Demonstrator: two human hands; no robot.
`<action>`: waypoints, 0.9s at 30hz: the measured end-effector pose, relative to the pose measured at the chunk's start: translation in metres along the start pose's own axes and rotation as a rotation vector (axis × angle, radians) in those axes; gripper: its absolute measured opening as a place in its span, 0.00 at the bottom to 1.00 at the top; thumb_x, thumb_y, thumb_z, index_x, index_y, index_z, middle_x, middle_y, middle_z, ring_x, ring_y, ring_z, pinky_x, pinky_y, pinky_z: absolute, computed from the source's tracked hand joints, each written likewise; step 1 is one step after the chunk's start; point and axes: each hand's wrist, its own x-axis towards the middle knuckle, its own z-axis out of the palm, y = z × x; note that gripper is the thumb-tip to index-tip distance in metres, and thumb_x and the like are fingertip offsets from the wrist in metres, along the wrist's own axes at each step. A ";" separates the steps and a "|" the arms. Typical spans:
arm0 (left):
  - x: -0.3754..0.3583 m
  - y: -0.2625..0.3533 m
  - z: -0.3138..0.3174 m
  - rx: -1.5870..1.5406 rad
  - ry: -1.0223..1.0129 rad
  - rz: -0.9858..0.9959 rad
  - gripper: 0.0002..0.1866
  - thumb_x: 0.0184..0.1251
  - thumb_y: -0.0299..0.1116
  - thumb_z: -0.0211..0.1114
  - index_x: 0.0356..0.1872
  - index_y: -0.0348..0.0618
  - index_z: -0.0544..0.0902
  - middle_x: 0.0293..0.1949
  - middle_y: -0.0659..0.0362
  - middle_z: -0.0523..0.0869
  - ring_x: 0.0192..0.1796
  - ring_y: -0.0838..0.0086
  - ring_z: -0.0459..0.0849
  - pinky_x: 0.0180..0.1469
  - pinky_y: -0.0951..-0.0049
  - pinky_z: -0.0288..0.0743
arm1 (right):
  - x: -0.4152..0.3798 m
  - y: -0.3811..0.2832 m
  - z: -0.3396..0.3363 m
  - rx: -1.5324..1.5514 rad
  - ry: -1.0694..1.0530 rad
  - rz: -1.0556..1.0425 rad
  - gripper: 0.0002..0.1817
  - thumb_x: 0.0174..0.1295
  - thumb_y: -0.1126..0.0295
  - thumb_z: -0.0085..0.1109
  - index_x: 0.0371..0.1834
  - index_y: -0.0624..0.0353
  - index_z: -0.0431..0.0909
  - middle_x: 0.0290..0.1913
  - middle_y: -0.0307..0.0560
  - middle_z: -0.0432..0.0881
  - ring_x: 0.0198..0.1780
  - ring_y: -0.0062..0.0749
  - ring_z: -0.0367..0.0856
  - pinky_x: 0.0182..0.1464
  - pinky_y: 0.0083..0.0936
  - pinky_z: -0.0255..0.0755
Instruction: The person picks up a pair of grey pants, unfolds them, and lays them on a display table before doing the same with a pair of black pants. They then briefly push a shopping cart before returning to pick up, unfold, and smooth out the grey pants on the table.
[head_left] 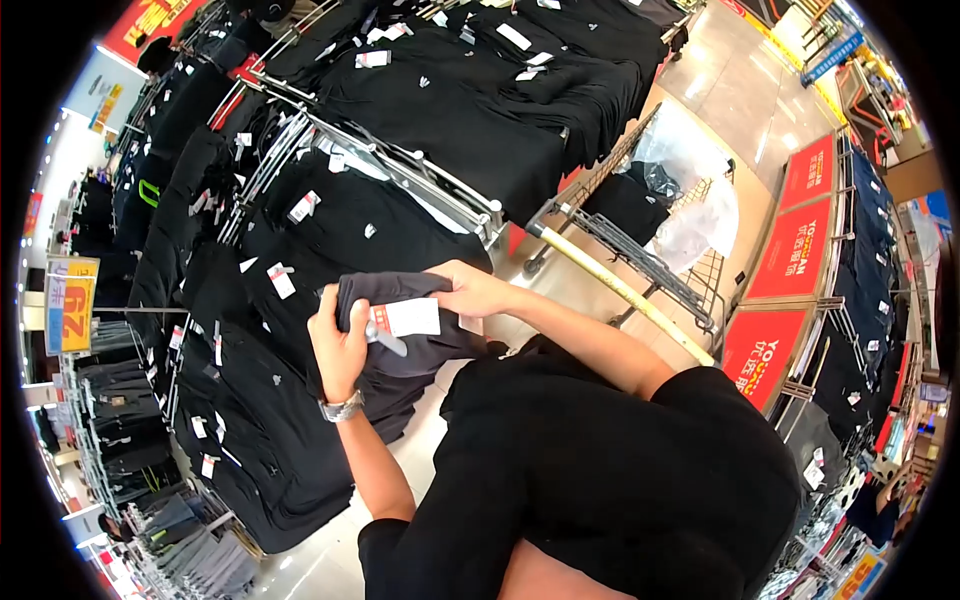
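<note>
A dark grey folded garment [400, 285] is held up over the display of black clothes, its fabric hanging below my hands. My left hand [340, 340], with a metal watch [343, 407] at the wrist, is wrapped around the garment's left edge, thumb in front. On the right side, my right hand [465, 288] grips the garment with its fingers bent. A white and red paper tag [408, 318] lies across the front between the hands. Just below it, a small pale grey strip [386, 340] sticks out near my left thumb.
Tagged black clothes [290, 380] are heaped beneath the hands, with more behind a metal rail [400, 165]. A shopping cart [690, 290] with a yellow handle [620, 290] and plastic bags stands at right. Red sign panels [790, 260] front another rack. Hanging trousers [125, 410] line the left.
</note>
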 end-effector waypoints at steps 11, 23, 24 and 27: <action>0.055 0.088 -0.058 0.701 0.047 0.644 0.14 0.55 0.45 0.73 0.33 0.49 0.82 0.15 0.64 0.67 0.14 0.72 0.68 0.20 0.72 0.63 | 0.098 0.105 -0.025 1.048 -1.191 0.804 0.47 0.66 0.29 0.32 0.66 0.63 0.68 0.58 0.52 0.80 0.55 0.36 0.81 0.55 0.37 0.77; 0.183 0.014 -0.078 0.875 0.178 0.532 0.18 0.62 0.53 0.65 0.33 0.48 0.81 0.18 0.59 0.81 0.21 0.64 0.81 0.23 0.68 0.72 | 0.032 0.110 0.020 0.749 -0.802 0.831 0.45 0.67 0.30 0.32 0.66 0.63 0.68 0.58 0.52 0.79 0.55 0.36 0.81 0.56 0.37 0.76; 0.190 0.009 -0.068 0.873 0.150 0.539 0.18 0.63 0.53 0.64 0.34 0.48 0.81 0.18 0.59 0.81 0.21 0.65 0.81 0.22 0.68 0.72 | 0.027 0.109 0.018 0.745 -0.785 0.825 0.45 0.67 0.30 0.32 0.66 0.63 0.67 0.58 0.52 0.79 0.55 0.36 0.81 0.56 0.37 0.76; 0.204 -0.008 -0.038 0.839 0.103 0.559 0.18 0.64 0.53 0.63 0.33 0.47 0.80 0.18 0.59 0.80 0.21 0.64 0.81 0.22 0.67 0.71 | 0.015 0.104 0.007 0.745 -0.743 0.805 0.45 0.67 0.30 0.33 0.66 0.63 0.67 0.58 0.52 0.79 0.55 0.36 0.81 0.56 0.37 0.76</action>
